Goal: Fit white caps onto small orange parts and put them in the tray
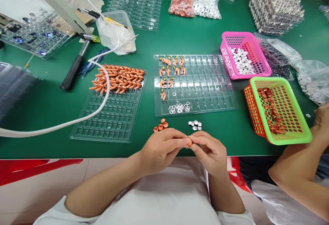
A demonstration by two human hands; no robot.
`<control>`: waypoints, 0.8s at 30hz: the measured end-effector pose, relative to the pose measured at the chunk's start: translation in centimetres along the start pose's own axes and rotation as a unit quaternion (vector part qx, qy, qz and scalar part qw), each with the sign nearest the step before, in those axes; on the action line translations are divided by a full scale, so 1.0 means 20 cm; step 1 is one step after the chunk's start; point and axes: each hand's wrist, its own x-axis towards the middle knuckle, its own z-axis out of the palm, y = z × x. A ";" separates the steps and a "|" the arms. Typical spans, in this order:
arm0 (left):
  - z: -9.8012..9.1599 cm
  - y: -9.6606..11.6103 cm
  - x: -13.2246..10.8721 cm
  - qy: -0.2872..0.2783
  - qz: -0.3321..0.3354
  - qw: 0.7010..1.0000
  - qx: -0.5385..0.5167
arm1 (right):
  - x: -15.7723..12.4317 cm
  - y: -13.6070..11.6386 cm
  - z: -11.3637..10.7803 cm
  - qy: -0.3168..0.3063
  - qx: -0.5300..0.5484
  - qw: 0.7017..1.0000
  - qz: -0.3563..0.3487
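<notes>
My left hand (pixel 160 149) and my right hand (pixel 210 149) meet at the front edge of the green table. Both pinch a small round orange part (pixel 189 142) between their fingertips; most of it is hidden. Just beyond my left hand lies a little heap of orange cup-shaped parts (pixel 160 126). Several white discs (pixel 195 125) lie loose past my right hand. A clear compartment tray (pixel 205 96) sits farther back, with orange curved pieces (pixel 168 71) in its left compartments and white rings (pixel 180 107) along its near side.
Left, orange tubular pieces (pixel 120 77) lie on another clear tray (pixel 108 119), crossed by a white cable (pixel 77 120). A hammer (pixel 73 71) lies beyond. On the right stand a pink basket (pixel 262 71) and a green basket (pixel 303 125), near another person's arm (pixel 298 170).
</notes>
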 end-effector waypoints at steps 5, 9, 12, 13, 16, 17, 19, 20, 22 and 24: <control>0.02 0.00 -0.01 0.031 0.005 0.999 0.043 | -0.01 0.00 0.02 0.020 -0.041 0.999 -0.011; 0.03 0.00 -0.01 0.047 0.002 0.997 0.064 | -0.01 0.00 0.04 0.038 -0.066 0.997 -0.027; 0.03 -0.01 -0.01 0.042 0.007 0.997 0.069 | -0.01 0.00 0.05 0.043 -0.077 0.995 -0.044; 0.03 -0.01 -0.01 0.039 0.009 0.997 0.069 | -0.01 0.00 0.05 0.044 -0.081 0.995 -0.047; 0.03 -0.01 -0.02 0.036 0.011 0.997 0.066 | -0.01 -0.01 0.05 0.043 -0.089 0.994 -0.050; 0.03 -0.01 -0.02 0.036 0.011 0.997 0.065 | -0.01 -0.01 0.05 0.043 -0.090 0.994 -0.050; 0.03 -0.01 -0.02 0.032 0.009 0.997 0.062 | -0.01 -0.01 0.05 0.041 -0.092 0.994 -0.048; 0.03 -0.02 -0.02 0.030 0.009 0.998 0.059 | -0.01 -0.01 0.05 0.041 -0.095 0.994 -0.047; 0.03 -0.02 -0.02 0.028 0.008 0.998 0.051 | 0.00 -0.02 0.05 0.037 -0.107 0.992 -0.050; 0.03 -0.02 -0.02 0.027 0.005 0.998 0.048 | 0.00 -0.02 0.05 0.035 -0.123 0.990 -0.060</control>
